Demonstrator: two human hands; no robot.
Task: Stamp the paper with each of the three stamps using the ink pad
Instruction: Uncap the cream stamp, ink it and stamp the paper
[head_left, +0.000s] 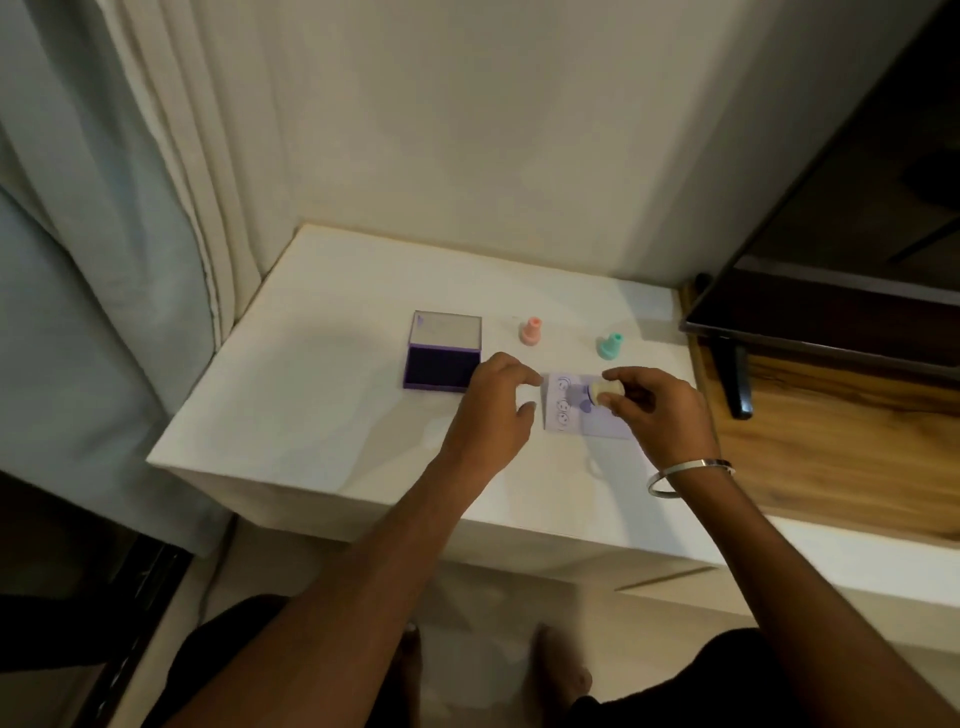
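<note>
Head view: white bench (322, 415) with open purple ink pad (441, 366) at left, lid up. Pink stamp (531, 331) and green stamp (609, 347) upright behind, well apart from each other. Lilac paper (571, 402) flat near the front, already bearing round prints down its left strip. Right hand (660, 410) closed around a cream stamp (605, 394), held tilted just above the paper, inked face toward the sheet. Left hand (493, 400) half-open, holding nothing, fingertips at the paper's left edge.

Handling, as judgement: stamps small, light, rigid; best pinched at the narrow neck, pressed straight down. Paper thin and likely to slide or lift with the stamp, so worth pinning at a bare edge. Wet ink prone to smearing.

Room: open bench left of the pad; front edge close below the paper; dark screen (831, 291) and its stand (735, 379) crowding the right.
</note>
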